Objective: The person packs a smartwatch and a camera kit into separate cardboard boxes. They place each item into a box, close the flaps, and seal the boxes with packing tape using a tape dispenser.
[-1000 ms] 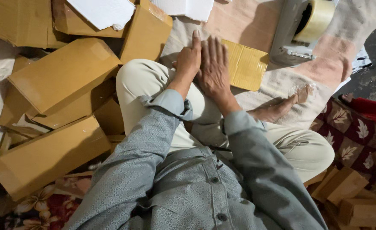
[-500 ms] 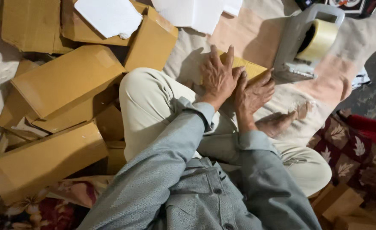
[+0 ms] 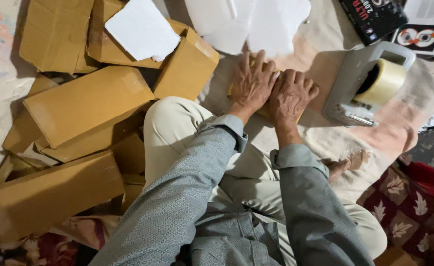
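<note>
Your left hand (image 3: 251, 83) and right hand (image 3: 291, 96) pressed palms-down, fingers spread, flattening a small yellow-brown cardboard piece (image 3: 266, 109) against the beige cloth (image 3: 325, 143), apparently to pin it. Right of it stood a grey tape dispenser (image 3: 362, 86); left, tan cardboard boxes (image 3: 86, 106).

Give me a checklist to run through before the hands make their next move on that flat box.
1. Both hands on the box: ok. The left hand and right hand press palm down on the flat brown box.
2. Box lying flat on the cloth: ok, as far as its visible edges show.
3. Flaps of the box closed: cannot tell, the hands cover it.
4. Tape dispenser near: ok, it sits beside the right hand, with a roll loaded.
5. Tape end free to pull: cannot tell.
6. Stack of boxes apart from the work: ok, it lies off to the left, not touching the hands.
</note>
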